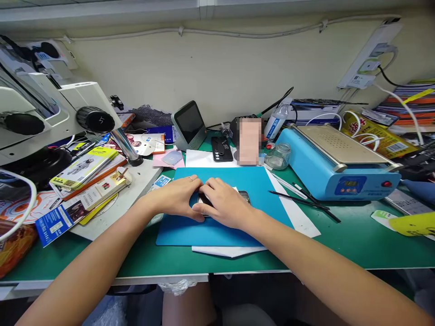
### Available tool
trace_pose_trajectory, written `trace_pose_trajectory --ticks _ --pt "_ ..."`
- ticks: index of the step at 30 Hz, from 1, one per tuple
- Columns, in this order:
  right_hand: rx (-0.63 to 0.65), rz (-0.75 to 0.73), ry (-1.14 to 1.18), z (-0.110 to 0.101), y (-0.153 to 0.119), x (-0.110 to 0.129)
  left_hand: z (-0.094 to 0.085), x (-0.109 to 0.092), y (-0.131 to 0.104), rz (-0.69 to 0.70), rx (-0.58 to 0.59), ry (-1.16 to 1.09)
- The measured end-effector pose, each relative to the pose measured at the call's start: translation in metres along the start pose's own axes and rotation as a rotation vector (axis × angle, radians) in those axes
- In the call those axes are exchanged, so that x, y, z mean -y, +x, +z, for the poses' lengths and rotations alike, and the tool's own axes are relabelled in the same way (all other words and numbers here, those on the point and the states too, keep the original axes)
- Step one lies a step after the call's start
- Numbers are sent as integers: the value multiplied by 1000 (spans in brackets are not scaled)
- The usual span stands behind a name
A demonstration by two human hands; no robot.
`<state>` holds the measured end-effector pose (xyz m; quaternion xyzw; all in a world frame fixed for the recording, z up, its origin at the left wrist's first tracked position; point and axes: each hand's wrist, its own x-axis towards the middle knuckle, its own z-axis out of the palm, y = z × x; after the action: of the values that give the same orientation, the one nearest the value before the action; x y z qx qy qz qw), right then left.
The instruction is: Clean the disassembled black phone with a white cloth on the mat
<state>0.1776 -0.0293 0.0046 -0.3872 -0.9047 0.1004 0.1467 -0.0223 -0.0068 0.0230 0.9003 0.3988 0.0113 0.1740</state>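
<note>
A dark phone (pixel 244 196) lies crosswise on the blue mat (pixel 183 233), mostly covered by my hands. My left hand (pixel 180 195) is closed about its left end, thumb at the near edge and fingers at the far side. Over the phone's middle, my right hand (pixel 227 202) is closed with curled fingers, its thumb reaching left toward the left hand. The fingertips of both hands meet or nearly meet above the phone. Exactly what the fingertips press on is hidden. White paper (pixel 299 217) sticks out from under the mat.
A blue heating machine (pixel 306 167) stands right, with thin black sticks (pixel 306 201) before it. Behind the mat are a black phone case (pixel 222 149), a glass jar (pixel 277 157), a plastic bottle (pixel 277 120) and a small screen (pixel 189 124). A microscope arm (pixel 68 108) and boxes (pixel 88 167) crowd the left.
</note>
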Motion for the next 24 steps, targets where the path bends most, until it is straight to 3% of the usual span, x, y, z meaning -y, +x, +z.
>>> trace_pose_trajectory --ticks 24 --pt "-21 -53 -48 3 0 -4 -1 -7 -1 6 -5 37"
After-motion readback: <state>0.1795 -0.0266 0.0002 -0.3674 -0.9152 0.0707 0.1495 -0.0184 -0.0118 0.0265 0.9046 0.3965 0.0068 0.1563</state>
